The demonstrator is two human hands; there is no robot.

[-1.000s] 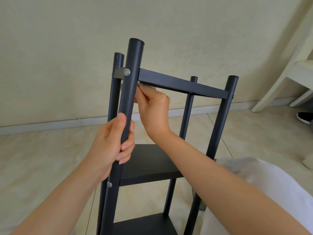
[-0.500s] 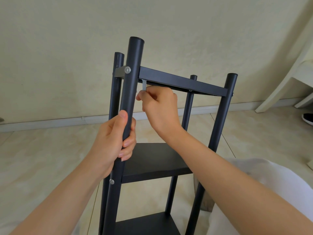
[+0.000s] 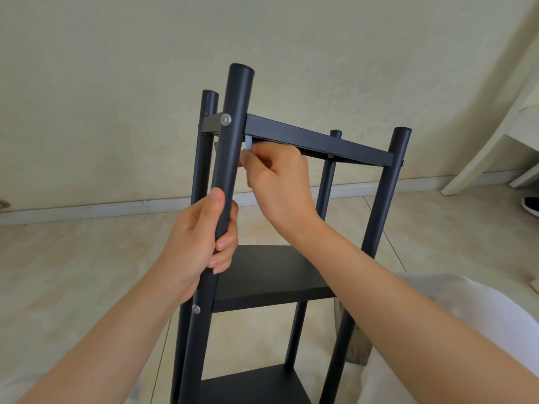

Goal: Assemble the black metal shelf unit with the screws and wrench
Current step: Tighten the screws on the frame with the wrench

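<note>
The black metal shelf unit (image 3: 318, 141) stands upright in front of me, with its round posts and three shelves. My left hand (image 3: 201, 237) is wrapped around the near left post (image 3: 233, 118), below a silver screw head (image 3: 226, 119). Just under the top shelf's front edge, my right hand (image 3: 277, 179) is closed on a small silver wrench (image 3: 248, 142), whose short end points up beside that post. The middle shelf (image 3: 262, 275) and the bottom shelf (image 3: 253, 386) are fixed between the posts. A second screw (image 3: 196, 309) shows lower on the same post.
A pale wall with a white baseboard (image 3: 116, 207) runs behind the unit. White furniture legs (image 3: 481, 158) stand at the far right, with a black shoe (image 3: 530, 205) beside them. White cloth (image 3: 466, 316) lies at the lower right on the tiled floor.
My right hand has turned under the top shelf, and the wrench's short end now shows above the fingers. The left hand stays on the post.
</note>
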